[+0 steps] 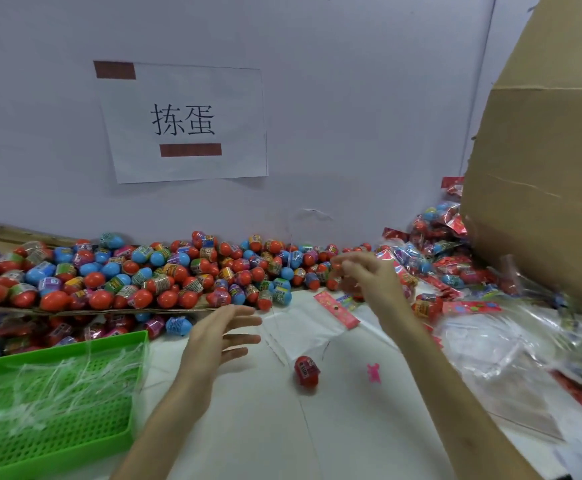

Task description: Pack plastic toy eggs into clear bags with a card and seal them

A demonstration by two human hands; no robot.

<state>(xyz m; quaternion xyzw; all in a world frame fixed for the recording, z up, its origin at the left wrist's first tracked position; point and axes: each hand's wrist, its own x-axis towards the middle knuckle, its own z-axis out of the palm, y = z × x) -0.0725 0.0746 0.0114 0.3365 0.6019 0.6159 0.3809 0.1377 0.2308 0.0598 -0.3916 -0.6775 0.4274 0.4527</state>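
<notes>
A big pile of red, blue and purple plastic eggs (164, 271) lies along the wall on a cardboard sheet (116, 310). One red egg (306, 370) lies alone on the white table. A clear bag (300, 329) with a red card (338, 310) at its top lies flat between my hands. My left hand (220, 336) hovers with straight fingers just left of the bag, holding nothing. My right hand (369, 275) is blurred at the right end of the egg pile, fingers loosely curled; whether it holds an egg is unclear.
A green slotted basket (57, 396) with clear plastic strips stands at the near left. Filled bags (438, 247) and loose clear bags (490, 348) are heaped at the right below a large cardboard box (542, 202). A small pink piece (373, 372) lies near the lone egg.
</notes>
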